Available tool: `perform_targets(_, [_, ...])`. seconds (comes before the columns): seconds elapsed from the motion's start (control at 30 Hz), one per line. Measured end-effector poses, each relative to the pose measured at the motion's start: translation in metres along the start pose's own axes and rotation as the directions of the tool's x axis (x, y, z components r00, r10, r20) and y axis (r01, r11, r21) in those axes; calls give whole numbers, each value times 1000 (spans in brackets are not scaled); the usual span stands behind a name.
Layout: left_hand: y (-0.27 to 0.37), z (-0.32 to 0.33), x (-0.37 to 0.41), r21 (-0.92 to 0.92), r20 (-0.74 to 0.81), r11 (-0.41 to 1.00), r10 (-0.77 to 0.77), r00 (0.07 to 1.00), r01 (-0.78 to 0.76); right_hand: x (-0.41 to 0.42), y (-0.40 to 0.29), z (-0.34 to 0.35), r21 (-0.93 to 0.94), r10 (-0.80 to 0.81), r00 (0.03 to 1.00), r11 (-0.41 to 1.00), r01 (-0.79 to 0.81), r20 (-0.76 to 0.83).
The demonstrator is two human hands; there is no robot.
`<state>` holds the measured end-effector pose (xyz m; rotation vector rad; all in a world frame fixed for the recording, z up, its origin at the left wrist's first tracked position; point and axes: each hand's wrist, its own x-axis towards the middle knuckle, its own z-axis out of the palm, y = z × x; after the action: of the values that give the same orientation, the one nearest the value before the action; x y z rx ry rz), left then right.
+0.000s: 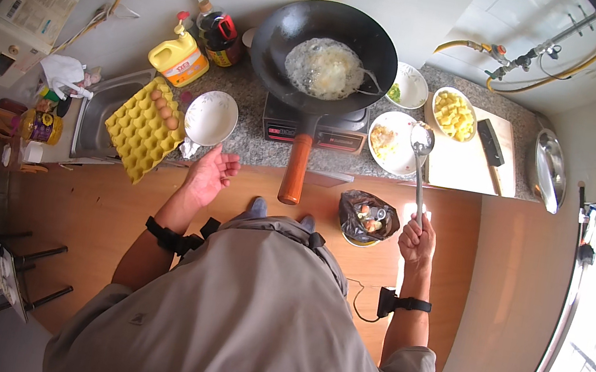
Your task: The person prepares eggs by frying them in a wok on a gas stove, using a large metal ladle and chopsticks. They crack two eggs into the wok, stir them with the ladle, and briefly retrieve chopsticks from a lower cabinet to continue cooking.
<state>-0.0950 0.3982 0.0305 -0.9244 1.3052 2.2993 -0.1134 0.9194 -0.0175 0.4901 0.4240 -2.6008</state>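
My right hand (418,240) grips the handle of a metal ladle (422,147); its bowl, with something white in it, hangs over the right rim of a white bowl (390,163) of chopped pale and orange food. My left hand (209,174) is held palm up with nothing in it, just below an empty white bowl (211,118). Between my hands a black wok (273,52) stands on a portable stove (279,119), its wooden handle pointing towards me. Bubbling oil with a pale, foamy mass (326,69) fills its middle.
Left are a yellow egg tray (142,130) with several eggs, a sink (87,118), a yellow jug (180,57) and a dark bottle (219,37). Right are a bowl of yellow cubes (454,115) and a cleaver (491,144) on a cutting board (454,173). A lined bin (353,207) stands below.
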Motion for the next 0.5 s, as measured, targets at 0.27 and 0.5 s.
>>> perform_targets(0.27, [-11,7,1,-32,-29,999,-5,1000,4,-53,-24,82,-308,-29,995,952,0,-91])
perform_targets(0.5, [-8,-11,7,-78,-25,997,23,999,-25,-16,-2,198,-828,-276,953,558,54,-124])
